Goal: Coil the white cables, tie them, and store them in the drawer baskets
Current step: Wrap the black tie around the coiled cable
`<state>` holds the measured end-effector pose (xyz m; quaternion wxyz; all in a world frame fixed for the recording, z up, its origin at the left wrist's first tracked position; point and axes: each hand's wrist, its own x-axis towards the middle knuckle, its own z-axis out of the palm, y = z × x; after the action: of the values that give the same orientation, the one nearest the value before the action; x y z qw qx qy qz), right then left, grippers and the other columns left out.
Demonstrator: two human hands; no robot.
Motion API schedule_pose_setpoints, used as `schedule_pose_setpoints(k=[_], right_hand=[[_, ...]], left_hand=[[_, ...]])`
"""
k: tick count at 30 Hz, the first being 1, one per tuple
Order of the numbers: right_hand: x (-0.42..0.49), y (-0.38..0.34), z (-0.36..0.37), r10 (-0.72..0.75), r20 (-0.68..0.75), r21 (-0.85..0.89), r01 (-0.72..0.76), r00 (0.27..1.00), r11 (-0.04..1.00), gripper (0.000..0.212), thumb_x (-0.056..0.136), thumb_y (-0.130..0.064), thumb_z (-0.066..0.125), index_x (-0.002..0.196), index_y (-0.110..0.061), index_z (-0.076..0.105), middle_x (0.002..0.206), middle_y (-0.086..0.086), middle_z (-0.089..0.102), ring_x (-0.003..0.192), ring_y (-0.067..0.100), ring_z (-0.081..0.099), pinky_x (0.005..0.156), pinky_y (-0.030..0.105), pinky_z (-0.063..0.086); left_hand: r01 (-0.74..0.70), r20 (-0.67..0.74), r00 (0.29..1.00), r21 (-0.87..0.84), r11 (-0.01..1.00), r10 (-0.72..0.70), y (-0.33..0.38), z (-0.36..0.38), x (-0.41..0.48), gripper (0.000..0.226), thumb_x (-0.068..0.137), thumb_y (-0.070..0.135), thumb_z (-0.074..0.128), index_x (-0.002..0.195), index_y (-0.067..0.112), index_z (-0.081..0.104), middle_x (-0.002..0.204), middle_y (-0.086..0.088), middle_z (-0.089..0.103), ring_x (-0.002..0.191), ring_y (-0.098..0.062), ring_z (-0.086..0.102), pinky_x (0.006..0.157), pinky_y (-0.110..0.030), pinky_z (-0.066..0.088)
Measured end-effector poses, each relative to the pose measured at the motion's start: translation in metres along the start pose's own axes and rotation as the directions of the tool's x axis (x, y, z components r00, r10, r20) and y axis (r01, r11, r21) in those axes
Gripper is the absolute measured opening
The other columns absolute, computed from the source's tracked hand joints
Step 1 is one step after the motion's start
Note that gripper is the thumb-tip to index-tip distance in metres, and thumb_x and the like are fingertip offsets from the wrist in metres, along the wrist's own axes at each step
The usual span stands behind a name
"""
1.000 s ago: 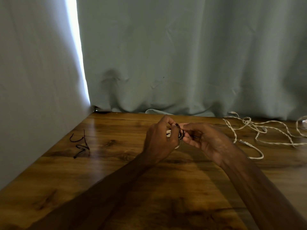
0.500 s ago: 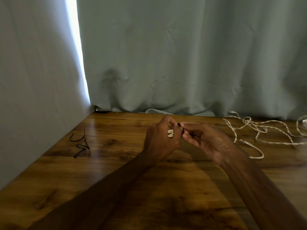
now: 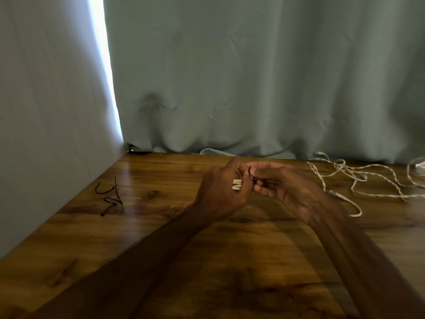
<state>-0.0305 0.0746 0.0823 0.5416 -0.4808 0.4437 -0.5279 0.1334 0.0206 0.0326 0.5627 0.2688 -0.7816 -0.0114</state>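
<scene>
Left hand: my left hand [image 3: 220, 194] is curled round a small coiled bundle of white cable [image 3: 236, 184]. Only a few pale loops show between my fingers, and my fist hides the rest.
Right hand: my right hand [image 3: 287, 192] meets the left fingertip to fingertip. Its thumb and forefinger pinch a thin black tie [image 3: 251, 174] that pokes up just beside the bundle.
Where I hold them: both hands are over the brown wooden tabletop [image 3: 161, 176], near its far edge. I cannot tell whether they touch the wood.
What blocks my view: my own fingers cover how the tie runs round the bundle.
Loose cable: a long twisted white cable [image 3: 358, 178] lies tangled on the tabletop toward the far right corner. Its nearest end curls just beside my right wrist.
Spare ties: a few thin black spare ties [image 3: 110, 199] lie in a loose heap near the left edge of the tabletop, well apart from my left hand.
Right edge: a white object [image 3: 420, 169] is cut off by the frame, and I cannot tell what it is.
Backdrop: a grey-green cloth curtain [image 3: 253, 77] hangs along the far and left edges of the tabletop. A bright slit of light [image 3: 103, 65] runs down to the far left corner.
</scene>
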Motion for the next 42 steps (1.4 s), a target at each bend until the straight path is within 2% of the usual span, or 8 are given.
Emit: schedule_pose_setpoints(k=[11, 18, 25, 30, 32, 35, 39, 42], right_hand=[[-0.001, -0.004, -0.009, 0.046, -0.012, 0.086, -0.044, 0.999, 0.995, 0.036, 0.076, -0.006, 0.075, 0.111, 0.000, 0.075, 0.101, 0.010, 0.078, 0.084, 0.013, 0.073, 0.070, 0.018, 0.060], [0.002, 0.000, -0.005, -0.174, -0.133, -0.088, 0.163, 0.976, 0.983, 0.015, 0.094, 0.002, 0.063, 0.105, 0.001, 0.074, 0.090, 0.011, 0.079, 0.081, 0.017, 0.075, 0.077, 0.023, 0.063], [0.002, 0.005, 0.003, -0.433, -0.138, -0.448, 0.334, 0.891, 0.830, 0.008, 0.102, -0.002, 0.055, 0.105, -0.004, 0.062, 0.073, 0.006, 0.077, 0.062, 0.016, 0.073, 0.060, 0.025, 0.061], [0.000, 0.010, 0.009, -0.606, -0.065, -0.678, 0.410, 0.793, 0.609, 0.005, 0.101, -0.010, 0.060, 0.104, -0.012, 0.064, 0.074, -0.005, 0.077, 0.070, 0.004, 0.074, 0.066, 0.021, 0.059], [-0.001, 0.011, 0.013, -0.656, -0.022, -0.694, 0.461, 0.755, 0.554, 0.005, 0.100, -0.009, 0.062, 0.102, -0.013, 0.065, 0.076, -0.007, 0.076, 0.074, 0.001, 0.074, 0.068, 0.020, 0.059], [-0.005, 0.014, 0.021, -0.686, 0.045, -0.690, 0.519, 0.726, 0.504, 0.007, 0.100, -0.009, 0.062, 0.102, -0.014, 0.065, 0.077, -0.006, 0.075, 0.074, 0.004, 0.074, 0.071, 0.034, 0.063], [-0.010, 0.018, 0.031, -0.727, 0.192, -0.707, 0.607, 0.659, 0.364, 0.008, 0.098, -0.004, 0.063, 0.100, -0.010, 0.067, 0.078, -0.010, 0.074, 0.078, 0.002, 0.073, 0.069, 0.031, 0.061], [-0.007, 0.018, 0.029, -0.707, 0.113, -0.659, 0.585, 0.698, 0.473, 0.007, 0.099, -0.007, 0.063, 0.102, -0.012, 0.067, 0.077, -0.007, 0.075, 0.078, 0.006, 0.075, 0.070, 0.035, 0.063]], left_hand=[[0.124, 0.101, 0.989, -0.201, 0.972, -0.105, 0.005, -0.001, 0.001, 0.009, 0.097, 0.018, 0.060, 0.087, 0.018, 0.060, 0.074, 0.008, 0.070, 0.063, -0.010, 0.070, 0.055, -0.038, 0.057], [0.322, 0.143, 0.946, -0.366, 0.873, -0.290, 0.009, 0.005, 0.002, 0.018, 0.097, 0.016, 0.057, 0.084, 0.009, 0.066, 0.077, 0.003, 0.068, 0.072, -0.013, 0.066, 0.065, -0.036, 0.054], [0.461, 0.232, 0.886, -0.347, 0.816, -0.402, 0.003, 0.015, -0.004, 0.033, 0.098, 0.022, 0.046, 0.074, 0.005, 0.062, 0.053, 0.014, 0.050, 0.052, -0.006, 0.045, 0.054, -0.033, 0.034], [0.458, 0.189, 0.884, -0.168, 0.873, -0.427, 0.002, 0.023, -0.007, 0.038, 0.102, 0.013, 0.045, 0.067, 0.004, 0.060, 0.060, -0.003, 0.058, 0.056, -0.009, 0.050, 0.056, -0.033, 0.040], [0.501, 0.169, 0.862, -0.147, 0.853, -0.478, -0.002, 0.024, -0.005, 0.044, 0.103, 0.016, 0.045, 0.061, 0.009, 0.055, 0.056, -0.001, 0.052, 0.051, -0.008, 0.046, 0.052, -0.033, 0.038], [0.544, 0.145, 0.837, -0.130, 0.829, -0.527, -0.007, 0.023, -0.003, 0.042, 0.100, 0.013, 0.042, 0.059, 0.014, 0.050, 0.054, 0.001, 0.047, 0.051, -0.010, 0.042, 0.052, -0.032, 0.034], [0.609, 0.124, 0.793, -0.135, 0.782, -0.596, -0.012, 0.017, -0.003, 0.046, 0.100, 0.011, 0.044, 0.057, 0.022, 0.051, 0.059, 0.007, 0.055, 0.057, -0.007, 0.051, 0.056, -0.027, 0.037], [0.585, 0.152, 0.810, -0.138, 0.799, -0.567, -0.009, 0.015, -0.004, 0.046, 0.102, 0.011, 0.044, 0.058, 0.022, 0.049, 0.056, 0.008, 0.052, 0.054, -0.007, 0.047, 0.057, -0.028, 0.035]])
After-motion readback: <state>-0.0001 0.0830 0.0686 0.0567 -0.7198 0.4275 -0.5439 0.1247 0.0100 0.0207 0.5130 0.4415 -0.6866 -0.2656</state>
